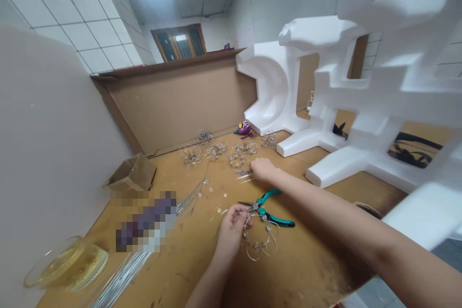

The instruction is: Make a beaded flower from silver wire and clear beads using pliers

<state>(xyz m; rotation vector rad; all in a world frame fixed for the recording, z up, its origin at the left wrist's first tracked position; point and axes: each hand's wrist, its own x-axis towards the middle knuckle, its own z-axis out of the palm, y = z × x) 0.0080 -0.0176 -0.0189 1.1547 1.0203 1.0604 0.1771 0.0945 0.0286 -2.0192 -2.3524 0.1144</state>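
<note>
My left hand is closed in a pinch on a beaded wire ring, a loop of thin silvery wire carrying several clear beads. Just beyond its fingertips lie pliers with teal and black handles, jaws spread and pointing left. My right hand is stretched forward over the table, its fingers curled down beside some short metallic pieces. Whatever its fingers grip is hidden. Behind it sit several tangled clusters of beaded wire, and loose clear beads are scattered to the left.
A long bundle of straight wires lies at left, partly under a blurred patch. Near it are a yellowish clear bowl and a small open cardboard box. White foam packing stands along the right; a colourful ball-like object rests at the back.
</note>
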